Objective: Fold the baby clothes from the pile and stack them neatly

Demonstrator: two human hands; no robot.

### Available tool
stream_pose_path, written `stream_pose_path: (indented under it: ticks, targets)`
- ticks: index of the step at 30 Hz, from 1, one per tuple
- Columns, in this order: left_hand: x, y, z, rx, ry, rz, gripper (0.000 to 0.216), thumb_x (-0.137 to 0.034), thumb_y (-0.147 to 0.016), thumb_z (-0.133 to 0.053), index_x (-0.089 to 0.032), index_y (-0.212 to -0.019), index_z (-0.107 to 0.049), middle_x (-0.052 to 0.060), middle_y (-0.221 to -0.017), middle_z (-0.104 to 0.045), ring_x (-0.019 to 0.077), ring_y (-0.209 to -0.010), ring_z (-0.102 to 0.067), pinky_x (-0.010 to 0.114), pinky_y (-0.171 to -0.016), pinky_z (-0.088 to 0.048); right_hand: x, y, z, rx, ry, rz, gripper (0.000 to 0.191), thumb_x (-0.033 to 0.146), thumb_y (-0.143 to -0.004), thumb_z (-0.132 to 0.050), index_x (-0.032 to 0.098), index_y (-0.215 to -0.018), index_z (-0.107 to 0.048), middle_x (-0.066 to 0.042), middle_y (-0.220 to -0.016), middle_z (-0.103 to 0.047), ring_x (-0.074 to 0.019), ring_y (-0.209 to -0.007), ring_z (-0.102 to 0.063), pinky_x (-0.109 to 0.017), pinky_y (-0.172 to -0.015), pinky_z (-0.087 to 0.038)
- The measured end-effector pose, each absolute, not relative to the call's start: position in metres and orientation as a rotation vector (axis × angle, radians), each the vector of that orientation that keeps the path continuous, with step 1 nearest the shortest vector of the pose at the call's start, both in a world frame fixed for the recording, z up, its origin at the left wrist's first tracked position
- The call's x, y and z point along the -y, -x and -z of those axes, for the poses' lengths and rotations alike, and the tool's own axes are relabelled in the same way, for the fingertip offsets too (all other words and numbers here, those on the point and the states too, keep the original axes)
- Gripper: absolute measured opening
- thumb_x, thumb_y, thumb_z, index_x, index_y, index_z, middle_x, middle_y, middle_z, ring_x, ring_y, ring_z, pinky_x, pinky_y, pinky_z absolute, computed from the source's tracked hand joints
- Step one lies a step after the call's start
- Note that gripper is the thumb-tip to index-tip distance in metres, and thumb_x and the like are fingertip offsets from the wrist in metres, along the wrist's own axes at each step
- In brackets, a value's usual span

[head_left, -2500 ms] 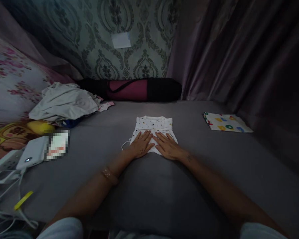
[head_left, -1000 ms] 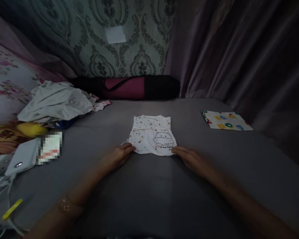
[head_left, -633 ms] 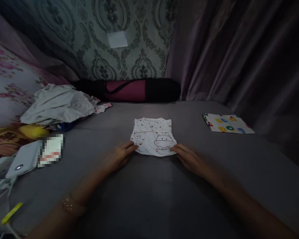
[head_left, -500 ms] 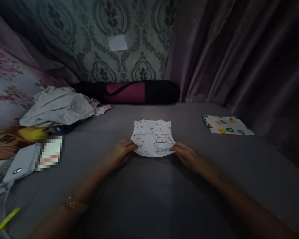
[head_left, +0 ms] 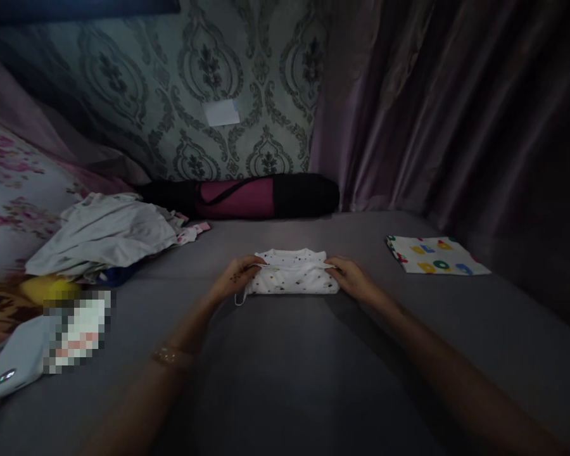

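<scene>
On the grey sheet, both hands pinch a folded white garment — opposite ends.

The garment was white, sprinkled with small dark and yellow motifs, and the sheet plain grey. The folded cloth was pale — its shapes yellow, blue, green and red. The long bag was black with a maroon middle. Dark medallions patterned the grey-green wallpaper; the curtain was dusky purple — the floral fabric white with pink blooms.
</scene>
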State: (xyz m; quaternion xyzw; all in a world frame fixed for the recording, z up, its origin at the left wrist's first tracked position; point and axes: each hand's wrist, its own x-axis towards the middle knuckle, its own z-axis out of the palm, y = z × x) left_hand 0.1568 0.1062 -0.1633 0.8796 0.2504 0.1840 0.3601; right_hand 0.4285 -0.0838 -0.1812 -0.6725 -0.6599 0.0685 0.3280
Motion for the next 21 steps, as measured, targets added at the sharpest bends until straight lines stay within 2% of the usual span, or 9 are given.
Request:
stream_pose_path:
  ticks: [6, 13, 17, 21]
  targets:
    - [-0.129, -0.182, 0.173, -0.744, -2.207, -0.472, 0.029, -0.028, -0.083, -0.047, -0.014, -0.1, -0.066, 0.002, -0.078, -0.064, 0.0155, -0.074, -0.057, 0.025, -0.068, -0.046, 0.058, -0.437, 0.182, 1.651, 1.959, -0.198, 0.028, 0.021, -0.09, -0.043, 0.023, -0.105, -0.067, -0.004, -0.098, -0.069, -0.0174, -0.09, -0.061, -0.025, -0.078, -0.042]
    - [-0.149, -0.2, 0.188, -0.798, -2.228, -0.51, 0.026, -0.022, -0.08, -0.047, -0.015, -0.094, -0.067, 0.003, -0.082, -0.065, 0.0156, -0.078, -0.058, 0.025, -0.072, -0.045, 0.035, -0.453, 0.199, 1.65, 2.031, -0.17, 0.023, 0.019, -0.091, -0.046, 0.022, -0.101, -0.066, -0.004, -0.098, -0.068, -0.0165, -0.091, -0.06, -0.023, -0.079, -0.041]
    - [-0.16, -0.204, 0.195, -0.88, -2.202, -0.553, 0.031, -0.025, -0.078, -0.049, -0.013, -0.102, -0.065, 0.0, -0.073, -0.059, 0.0141, -0.069, -0.055, 0.024, -0.066, -0.043, 0.028, -0.458, 0.204, 1.634, 2.045, -0.151, 0.022, 0.019, -0.091, -0.046, 0.022, -0.101, -0.065, -0.005, -0.099, -0.067, -0.0167, -0.093, -0.06, -0.024, -0.08, -0.041]
    - [-0.166, -0.206, 0.201, -0.962, -2.164, -0.612, 0.033, -0.028, -0.076, -0.053, -0.013, -0.103, -0.063, -0.002, -0.066, -0.052, 0.0134, -0.065, -0.051, 0.024, -0.062, -0.042, 0.018, -0.461, 0.208, 1.543, 2.085, -0.167, 0.024, 0.021, -0.09, -0.049, 0.02, -0.11, -0.061, -0.007, -0.103, -0.066, -0.0167, -0.092, -0.06, -0.025, -0.08, -0.042]
